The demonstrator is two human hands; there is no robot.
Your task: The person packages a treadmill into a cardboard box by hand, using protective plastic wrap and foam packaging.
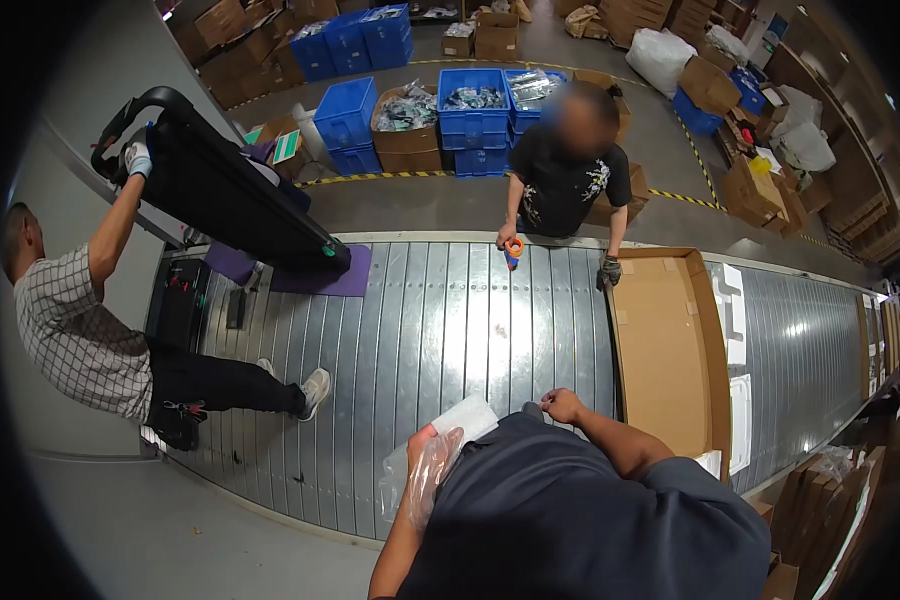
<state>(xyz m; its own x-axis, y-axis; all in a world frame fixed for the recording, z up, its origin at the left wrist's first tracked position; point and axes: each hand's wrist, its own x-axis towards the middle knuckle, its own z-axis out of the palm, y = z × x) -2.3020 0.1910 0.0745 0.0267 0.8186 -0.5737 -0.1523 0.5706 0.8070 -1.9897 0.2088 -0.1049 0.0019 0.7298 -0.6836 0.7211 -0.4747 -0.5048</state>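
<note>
- A warehouse floor of grey concrete lies behind a long desk (440, 330) topped with ribbed, shiny metal slats that run crosswise.
- Nearest, the left hand (425, 450) has its fingers closed around a crinkled clear plastic bag (415, 480) with a flat white sheet (465, 418) poking out above it, at the desk's near edge.
- The right hand (562, 405) is just beside it, fingers pressed together in a pinch on something too small to tell.
- To the right a flat, open brown cardboard box (665, 350) lies across the slats, its raised rim square-edged; white sheets (735, 310) lie beyond it.
- The middle slats between the hands and the far edge are bare (good open room there).
- At the far edge a person in a black shirt rests an orange tool (513, 250) on the desk.
- At the left end a person in a checked shirt tilts a long black case (230, 195) onto a purple mat (335, 280).
- Farthest, blue plastic crates (475, 115) and brown cartons stand behind yellow-black floor tape.
</note>
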